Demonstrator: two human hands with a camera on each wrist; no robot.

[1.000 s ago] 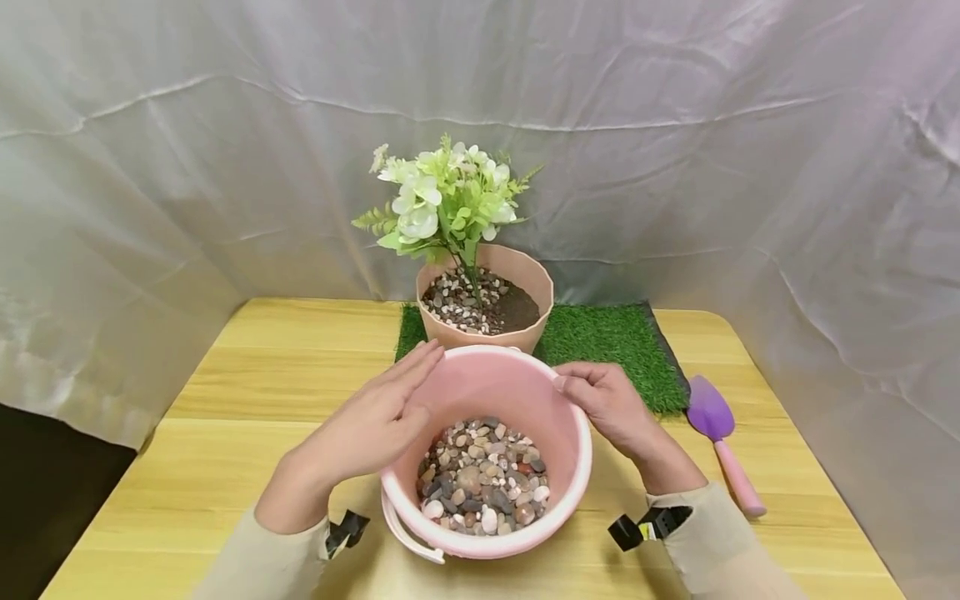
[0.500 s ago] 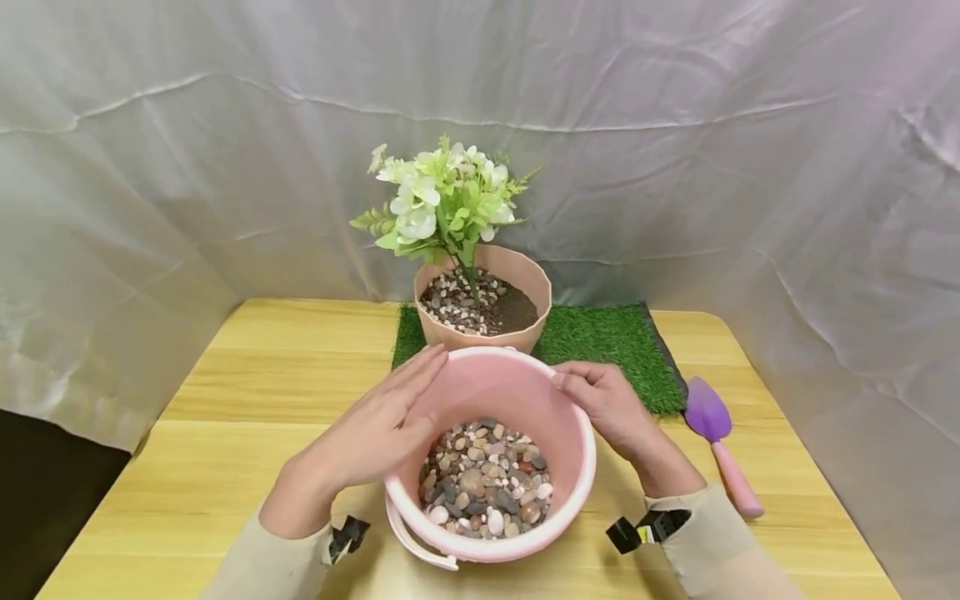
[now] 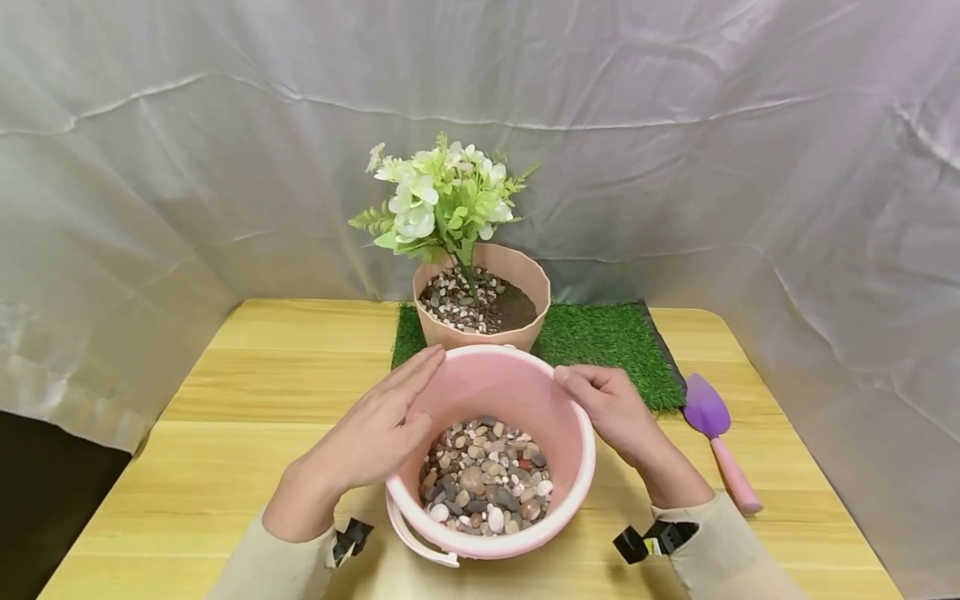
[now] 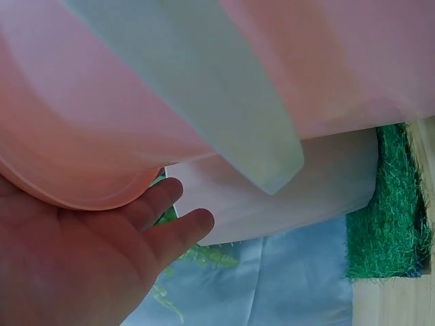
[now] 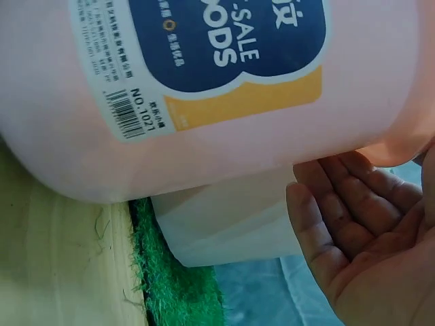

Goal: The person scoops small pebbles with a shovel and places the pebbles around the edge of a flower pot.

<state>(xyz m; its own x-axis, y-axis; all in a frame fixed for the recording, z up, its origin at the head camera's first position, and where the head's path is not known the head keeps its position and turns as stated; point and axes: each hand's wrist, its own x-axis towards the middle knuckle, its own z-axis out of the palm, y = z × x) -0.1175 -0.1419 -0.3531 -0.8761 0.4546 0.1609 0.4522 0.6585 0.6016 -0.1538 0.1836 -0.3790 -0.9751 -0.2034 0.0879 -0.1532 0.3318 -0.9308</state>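
A: Findings at the point of contact?

B: The left hand (image 3: 367, 429) lay along the rim of the pink bucket (image 3: 502, 387), fingers straight, not closed round it. The right hand (image 3: 611, 410) gripped the opposite side, thumb over the rim, fingers outside.

A: Position of the bucket?

B: On the worktop (image 3: 277, 375), nearest the person, loose pebbles (image 3: 483, 483) in its bottom, white handle (image 3: 414, 542) lowered. Whether its base sat flat could not be established.

A: Step in hand?

B: In my judgement, steadying the bucket. Any lift or tilt called for the left fingers to curl round the rim first.

A: Beyond that?

B: Just behind, a planter (image 3: 523, 271) stood on a turf mat (image 3: 607, 346), holding a flowering plant (image 3: 459, 200). Small stones (image 3: 457, 304) covered part of its soil (image 3: 517, 310); the right portion was bare. A trowel (image 3: 707, 408) lay beside the mat.
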